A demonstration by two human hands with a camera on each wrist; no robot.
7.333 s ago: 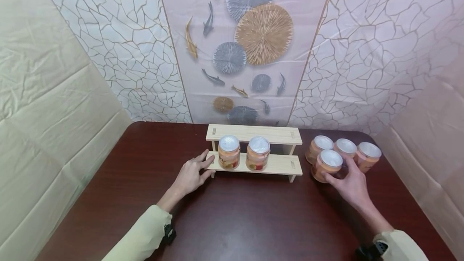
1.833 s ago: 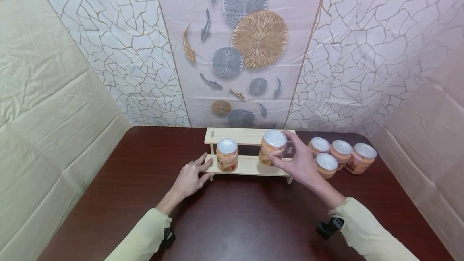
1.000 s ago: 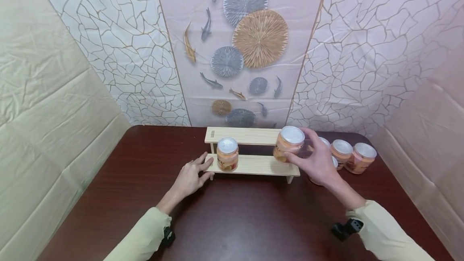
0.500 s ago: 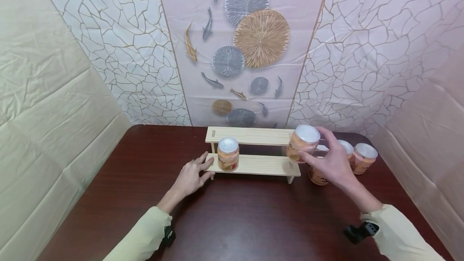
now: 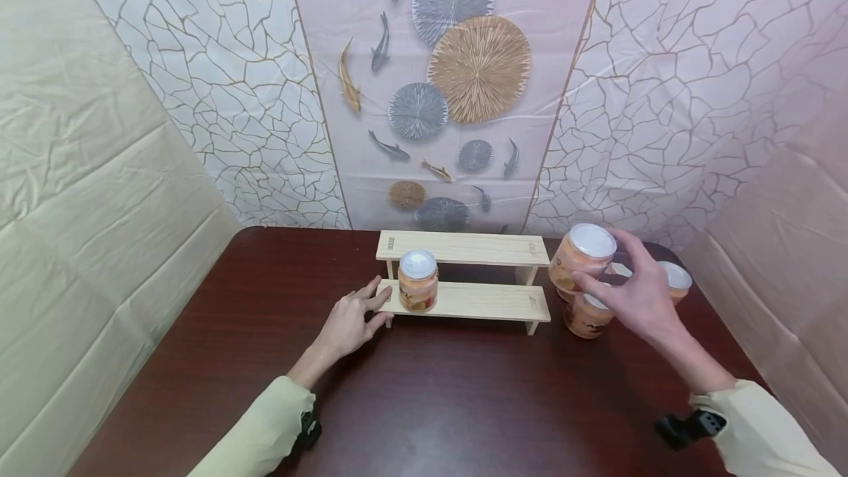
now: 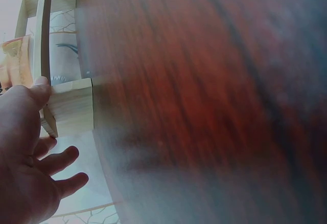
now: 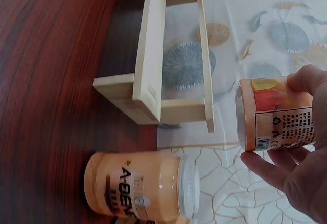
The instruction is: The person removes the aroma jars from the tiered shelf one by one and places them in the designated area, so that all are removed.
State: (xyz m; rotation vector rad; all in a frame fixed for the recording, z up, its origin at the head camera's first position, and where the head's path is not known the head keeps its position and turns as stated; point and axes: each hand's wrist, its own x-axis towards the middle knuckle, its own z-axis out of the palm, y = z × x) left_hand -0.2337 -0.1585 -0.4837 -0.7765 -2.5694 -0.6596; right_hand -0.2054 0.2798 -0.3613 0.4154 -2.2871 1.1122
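A two-tier wooden rack (image 5: 486,302) stands on the dark table, with one orange jar (image 5: 417,291) upright on the left of its lower shelf. My left hand (image 5: 347,322) holds that shelf's left end, the thumb on the front edge; the left wrist view shows the other fingers (image 6: 64,160) spread loosely beyond the board's end. My right hand (image 5: 642,299) grips another orange jar (image 5: 575,265) between thumb and fingers, raised off the table right of the rack. In the right wrist view, fruit pictures and printed text show on this held jar (image 7: 276,114).
Beneath and behind my right hand stand several more clear-lidded jars, including a front jar (image 5: 586,320) and a far-right jar (image 5: 677,282), others partly hidden. Patterned cloth (image 5: 477,94) hangs behind the table (image 5: 464,396), and plain cloth (image 5: 112,190) walls the sides.
My right hand has lifted a jar off the lower shelf's right side and carried it rightward, over the grouped jars. My left hand stays at the rack's left end.
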